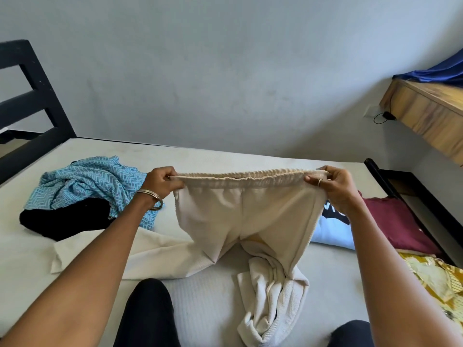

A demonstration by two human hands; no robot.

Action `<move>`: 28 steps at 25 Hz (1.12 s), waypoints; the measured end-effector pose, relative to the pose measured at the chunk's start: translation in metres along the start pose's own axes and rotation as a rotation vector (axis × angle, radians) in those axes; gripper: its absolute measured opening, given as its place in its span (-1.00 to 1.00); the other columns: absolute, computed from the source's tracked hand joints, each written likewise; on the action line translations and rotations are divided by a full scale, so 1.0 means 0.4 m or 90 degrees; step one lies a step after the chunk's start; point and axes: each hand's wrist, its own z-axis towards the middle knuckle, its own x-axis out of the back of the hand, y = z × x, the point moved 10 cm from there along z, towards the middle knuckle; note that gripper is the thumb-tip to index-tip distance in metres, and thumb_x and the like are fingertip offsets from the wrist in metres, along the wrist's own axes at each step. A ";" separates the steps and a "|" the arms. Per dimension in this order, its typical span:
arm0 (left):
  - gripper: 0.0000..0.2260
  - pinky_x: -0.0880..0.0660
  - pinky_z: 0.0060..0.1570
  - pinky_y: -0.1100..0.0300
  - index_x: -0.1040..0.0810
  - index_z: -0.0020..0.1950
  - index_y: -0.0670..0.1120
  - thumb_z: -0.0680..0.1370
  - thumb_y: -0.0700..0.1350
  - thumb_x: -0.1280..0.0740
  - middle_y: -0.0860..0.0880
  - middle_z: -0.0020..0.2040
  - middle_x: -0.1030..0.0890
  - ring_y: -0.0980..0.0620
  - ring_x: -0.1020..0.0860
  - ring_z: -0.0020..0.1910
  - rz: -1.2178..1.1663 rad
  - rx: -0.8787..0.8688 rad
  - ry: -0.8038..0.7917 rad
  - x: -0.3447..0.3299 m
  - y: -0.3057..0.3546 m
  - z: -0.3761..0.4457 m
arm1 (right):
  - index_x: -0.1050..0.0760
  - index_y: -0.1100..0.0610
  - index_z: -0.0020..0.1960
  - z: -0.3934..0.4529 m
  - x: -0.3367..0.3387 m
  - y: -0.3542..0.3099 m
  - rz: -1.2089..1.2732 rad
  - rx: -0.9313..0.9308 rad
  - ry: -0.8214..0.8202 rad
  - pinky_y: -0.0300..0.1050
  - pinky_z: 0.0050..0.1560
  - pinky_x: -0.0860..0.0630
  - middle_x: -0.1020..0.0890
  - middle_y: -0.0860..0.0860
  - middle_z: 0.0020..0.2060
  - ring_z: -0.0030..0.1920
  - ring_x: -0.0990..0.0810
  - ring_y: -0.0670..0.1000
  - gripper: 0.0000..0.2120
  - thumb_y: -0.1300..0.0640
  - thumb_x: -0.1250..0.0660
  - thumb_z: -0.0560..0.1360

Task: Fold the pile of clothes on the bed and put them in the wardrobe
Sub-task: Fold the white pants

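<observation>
While each hand (160, 182) (335, 187) pinches the cream trousers (240, 211), they partly hide what looks like a white shirt (333, 234).

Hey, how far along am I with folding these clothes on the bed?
Early on. Nothing looks folded or put away, and no wardrobe is in view. In hand: the left hand and right hand pinch the waistband of cream trousers, stretched wide, legs trailing on the mattress. Left: a blue zigzag garment, a black one, maroon, white and yellow pieces.
</observation>
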 end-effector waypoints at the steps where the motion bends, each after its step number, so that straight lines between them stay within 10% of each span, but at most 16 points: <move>1: -0.83 -0.30 -0.40 0.22 -0.44 -0.37 -0.08 0.29 -0.19 -0.43 -0.03 -0.46 -0.40 0.03 -0.35 -0.45 -0.186 0.036 -0.002 0.001 -0.010 -0.005 | -0.50 0.14 -0.06 0.000 0.001 -0.001 0.054 -0.001 -0.018 -0.15 -0.38 -0.58 -0.59 0.07 -0.33 -0.38 -0.57 -0.01 -0.69 0.25 -0.53 0.27; 4: -0.77 -0.35 -0.43 0.26 -0.40 -0.36 -0.05 0.42 -0.31 -0.33 -0.02 -0.45 -0.44 0.01 -0.41 -0.46 -0.470 0.160 -0.011 -0.037 -0.038 -0.005 | -0.50 0.08 0.02 0.010 -0.014 0.033 0.178 -0.058 -0.021 -0.13 -0.27 -0.63 -0.63 0.05 -0.25 -0.32 -0.63 -0.04 -0.74 0.33 -0.42 0.41; 10: -0.83 -0.37 -0.10 0.21 -0.57 0.01 -0.07 0.45 -0.25 -0.35 -0.11 -0.09 -0.59 -0.13 -0.54 -0.06 -0.002 0.228 0.162 -0.103 -0.018 -0.006 | -0.53 0.11 0.01 0.017 -0.092 0.108 -0.148 -0.077 0.297 0.00 0.08 -0.48 -0.60 0.12 -0.04 0.08 -0.57 0.18 -0.74 0.08 -0.53 0.41; 17: -0.70 -0.43 -0.05 0.23 -0.53 0.15 -0.04 0.44 -0.14 -0.44 -0.04 -0.03 -0.53 -0.06 -0.54 -0.08 -0.101 0.138 0.116 -0.233 0.211 -0.030 | -0.40 0.05 0.33 0.022 -0.377 0.010 -0.170 0.012 0.080 0.03 0.08 -0.55 -0.63 0.05 -0.10 0.02 -0.59 0.11 -0.46 0.26 -0.47 0.41; 24: -0.69 -0.35 -0.25 0.14 -0.61 0.00 -0.31 0.45 -0.45 -0.11 -0.18 -0.20 -0.57 -0.06 -0.44 -0.31 -0.409 0.121 -0.166 -0.348 0.333 -0.048 | -0.63 0.03 0.01 -0.017 -0.336 -0.069 -0.046 0.080 0.063 0.08 0.15 -0.58 -0.72 -0.03 -0.08 0.02 -0.68 0.01 -0.77 0.14 -0.53 0.37; 28: -0.63 -0.59 -0.12 0.16 -0.62 0.19 0.03 0.53 -0.37 -0.30 0.02 0.01 -0.68 0.04 -0.63 -0.13 -0.328 -0.027 -0.152 -0.326 0.404 -0.058 | -0.63 0.10 0.05 -0.035 -0.293 -0.135 0.011 0.124 0.062 0.02 -0.02 -0.63 -0.72 0.06 -0.07 -0.07 -0.71 0.07 -0.70 0.30 -0.55 0.35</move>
